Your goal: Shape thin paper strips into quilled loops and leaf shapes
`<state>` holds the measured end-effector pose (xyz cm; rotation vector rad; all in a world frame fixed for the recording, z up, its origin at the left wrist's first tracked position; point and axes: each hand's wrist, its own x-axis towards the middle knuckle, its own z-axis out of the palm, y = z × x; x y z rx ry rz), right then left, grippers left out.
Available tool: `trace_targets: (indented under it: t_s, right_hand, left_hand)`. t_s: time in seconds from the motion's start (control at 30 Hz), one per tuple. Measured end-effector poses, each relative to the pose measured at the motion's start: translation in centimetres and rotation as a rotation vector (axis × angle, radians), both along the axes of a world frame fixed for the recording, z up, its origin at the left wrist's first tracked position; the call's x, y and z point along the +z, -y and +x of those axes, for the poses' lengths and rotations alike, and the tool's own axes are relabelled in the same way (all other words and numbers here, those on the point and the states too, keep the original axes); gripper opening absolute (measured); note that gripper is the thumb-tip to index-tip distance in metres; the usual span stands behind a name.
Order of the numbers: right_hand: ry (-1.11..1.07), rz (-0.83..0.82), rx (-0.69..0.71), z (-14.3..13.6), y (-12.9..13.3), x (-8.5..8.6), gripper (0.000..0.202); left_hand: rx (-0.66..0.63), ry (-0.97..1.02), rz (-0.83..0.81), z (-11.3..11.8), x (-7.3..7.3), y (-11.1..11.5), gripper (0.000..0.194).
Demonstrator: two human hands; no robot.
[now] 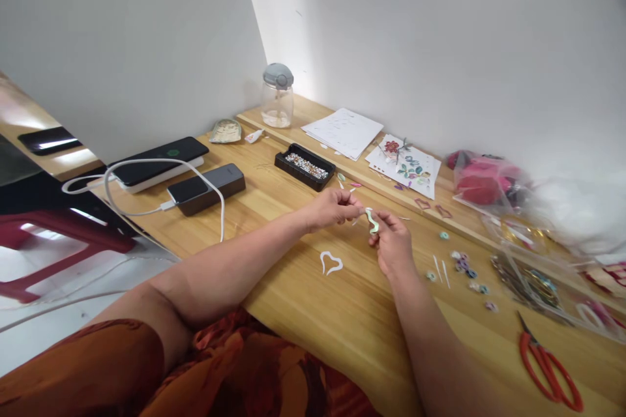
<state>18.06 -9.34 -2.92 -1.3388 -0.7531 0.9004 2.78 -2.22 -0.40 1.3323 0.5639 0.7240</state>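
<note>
My right hand (395, 244) pinches a narrow, wavy pale green strip (373, 224), seemingly of paper, above the wooden table. My left hand (336, 207) is closed in a pinch at the strip's upper end, thumb and forefinger together. Below the hands lies a white heart-shaped strip (331, 263), its point apart. To the right of my right hand are several small coloured rolls (461, 263) and two thin white sticks (441, 272).
Orange-handled scissors (548, 365) lie front right. Behind the hands stand a black tray (304, 168) of beads, a lidded jar (278, 98) and white papers (342, 133). A phone (159, 159), power bank (208, 187) and looping white cable (221, 208) occupy the left.
</note>
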Motion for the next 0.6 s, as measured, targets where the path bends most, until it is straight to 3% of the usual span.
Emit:
trace_targets:
  t_s: [0.23, 0.37, 0.5, 0.6]
  right_hand:
    - [-0.127, -0.111, 0.125, -1.7, 0.7, 0.3, 0.033]
    - [-0.108, -0.136, 0.153, -2.3, 1.1, 0.4, 0.034]
    - [0.130, -0.064, 0.160, -2.6, 1.6, 0.6, 0.028]
    - [0.401, 0.069, 0.125, -2.3, 1.9, 1.3, 0.024]
  left_hand:
    - [0.207, 0.112, -0.036, 0.4, -0.8, -0.7, 0.030]
    - [0.346, 0.074, 0.069, 0.6, -1.0, -0.9, 0.025]
    - [0.440, -0.062, 0.292, 0.5, -1.1, -1.1, 0.015]
    - [0.384, -0.155, 0.424, 0.3, -1.2, -1.1, 0.009]
